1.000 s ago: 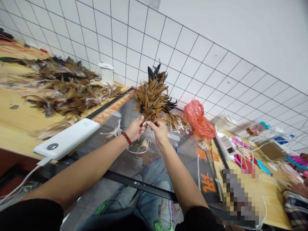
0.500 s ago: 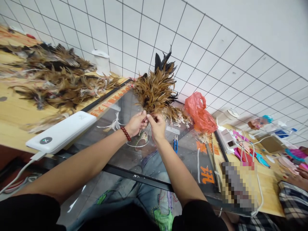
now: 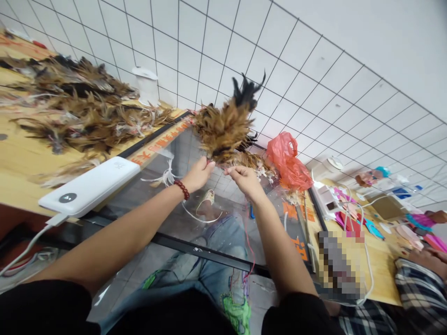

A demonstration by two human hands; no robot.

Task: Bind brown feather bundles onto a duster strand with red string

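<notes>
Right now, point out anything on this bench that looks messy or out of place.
Nothing is broken or spilled, but loose feathers lie strewn in an untidy heap over the wooden table at the left. A red thread trails from the right hand down past the front edge of the glass top, hanging free.

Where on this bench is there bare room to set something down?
Bare glass top between the power bank and the left hand, which holds the feather bundle; bare wooden table strip in front of the feather piles. Crowded: red plastic bag and coloured scraps beyond the right hand, which pinches a red thread.
</notes>
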